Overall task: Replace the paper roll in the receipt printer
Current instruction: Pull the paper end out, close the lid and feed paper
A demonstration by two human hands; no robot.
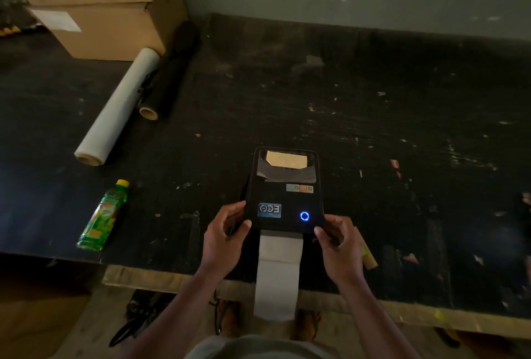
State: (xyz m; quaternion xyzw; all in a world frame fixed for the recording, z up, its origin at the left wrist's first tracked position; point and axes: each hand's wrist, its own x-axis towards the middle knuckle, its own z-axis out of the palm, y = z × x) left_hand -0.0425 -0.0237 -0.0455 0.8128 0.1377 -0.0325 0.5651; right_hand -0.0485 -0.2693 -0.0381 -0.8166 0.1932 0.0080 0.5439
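Observation:
A black receipt printer (284, 195) sits near the front edge of the dark table, lid down, with a blue ring light (304, 216) glowing on top. A strip of white paper (277, 275) runs out of its front slot and hangs over the table edge. My left hand (225, 236) grips the printer's front left corner, thumb on top. At the front right corner my right hand (339, 243) holds on, its thumb on the lid. A brown cardboard core (367, 255) lies just right of my right hand, partly hidden by it.
A green drink bottle (103, 216) lies to the left. Farther back left lie a clear film roll (119, 107) and a black roll (169, 71). Cardboard boxes (100, 5) stand at the back left corner. The table's wooden front edge (161, 279) is close to my body.

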